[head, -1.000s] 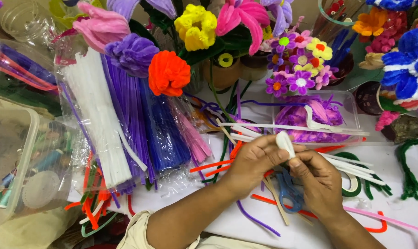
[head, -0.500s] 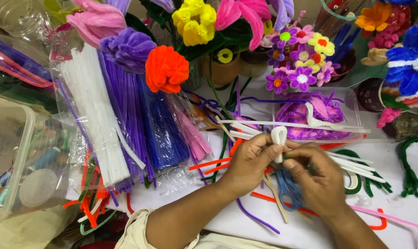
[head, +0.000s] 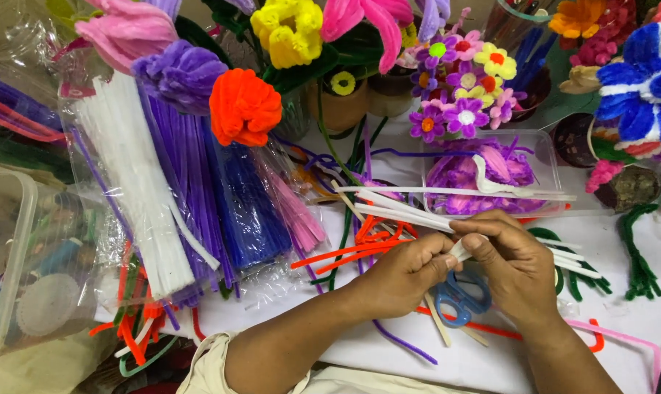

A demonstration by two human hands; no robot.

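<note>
My left hand (head: 403, 273) and my right hand (head: 509, 263) meet over the white table, both pinching a short white pipe cleaner piece (head: 459, 250) between thumbs and fingers. Most of the piece is hidden inside my fingers. Blue-handled scissors (head: 458, 299) lie on the table just under my hands. Long white pipe cleaners (head: 410, 204) lie loose right behind my hands.
Bagged bundles of white (head: 137, 197), purple (head: 188, 182), blue (head: 246, 204) and pink pipe cleaners lie at left. Pipe-cleaner flowers (head: 246, 106) stand in pots at the back. A clear box (head: 545, 157) holds purple pieces. Loose orange, green and purple stems lie around. A clear plastic tub (head: 9, 270) sits far left.
The white loop that stood up above my fingers is now pressed down and folded between both hands. My hands have drawn closer together over the scissors.
</note>
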